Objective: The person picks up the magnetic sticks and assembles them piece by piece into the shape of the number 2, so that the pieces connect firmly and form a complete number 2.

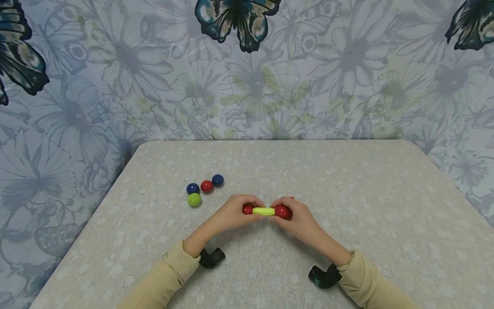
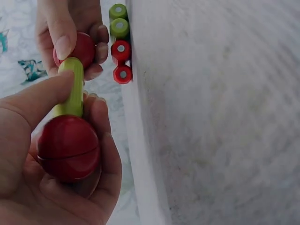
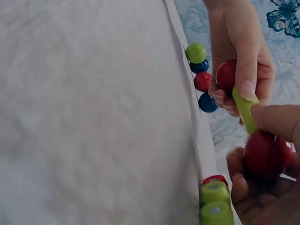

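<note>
A yellow-green rod (image 1: 264,211) with a red ball at each end is held level between both hands over the table. My left hand (image 1: 236,211) grips the left red ball (image 2: 69,149), its thumb lying along the rod. Around the right red ball (image 3: 265,157) curl the fingers of my right hand (image 1: 300,219), with the thumb at the rod's end. Just beyond the right hand, mostly hidden by it in the head view, lie green rods (image 2: 119,29) and red rods (image 2: 122,74) with pale metallic discs on their ends.
To the left on the patterned tabletop (image 1: 347,180) sit two blue balls (image 1: 218,180), a red ball (image 1: 206,186) and a green ball (image 1: 194,199), close together. A butterfly-and-flower backdrop (image 1: 254,94) rises behind the table's far edge. Each wrist wears a black camera (image 1: 325,276).
</note>
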Tool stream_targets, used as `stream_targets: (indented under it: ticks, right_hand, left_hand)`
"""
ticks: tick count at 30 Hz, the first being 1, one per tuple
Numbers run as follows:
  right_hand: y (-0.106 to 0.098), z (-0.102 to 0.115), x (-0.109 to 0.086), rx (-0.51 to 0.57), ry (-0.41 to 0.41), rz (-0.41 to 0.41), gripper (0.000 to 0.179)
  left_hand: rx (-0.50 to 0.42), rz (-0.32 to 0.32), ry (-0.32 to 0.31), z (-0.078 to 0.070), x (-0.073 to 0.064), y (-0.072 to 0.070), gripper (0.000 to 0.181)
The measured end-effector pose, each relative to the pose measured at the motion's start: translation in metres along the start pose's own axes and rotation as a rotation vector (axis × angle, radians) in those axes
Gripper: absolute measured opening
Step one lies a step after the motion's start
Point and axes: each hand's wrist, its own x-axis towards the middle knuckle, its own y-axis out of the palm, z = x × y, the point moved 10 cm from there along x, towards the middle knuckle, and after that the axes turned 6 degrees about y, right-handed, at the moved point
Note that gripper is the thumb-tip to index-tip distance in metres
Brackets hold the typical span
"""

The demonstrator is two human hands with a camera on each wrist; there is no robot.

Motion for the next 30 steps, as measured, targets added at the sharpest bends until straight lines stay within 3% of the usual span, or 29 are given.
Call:
stream_targets:
  ticks: [5,13,22,30]
  right_hand:
    - [-0.005,0.002,0.003,-0.04,-0.037,0.049,0.038]
    - [-0.038,-0.014,0.016,-0.101,-0.024,-0.005,0.029]
    - [-0.011,-0.02,0.038,-0.31,-0.106,0.277,0.018]
    - [-0.005,-0.026,0.045,-0.327,-0.083,0.327,0.013]
  left_hand:
    - [0.024,-0.038,-0.043,0.014,-0.003,-0.006,0.017]
    - [0.099,-0.066,-0.065,0.031,-0.006,-0.015,0.019]
    - [0.153,-0.075,-0.061,0.039,-0.007,-0.014,0.019]
    - [0.119,-0.049,-0.049,0.039,0.0,-0.009,0.023]
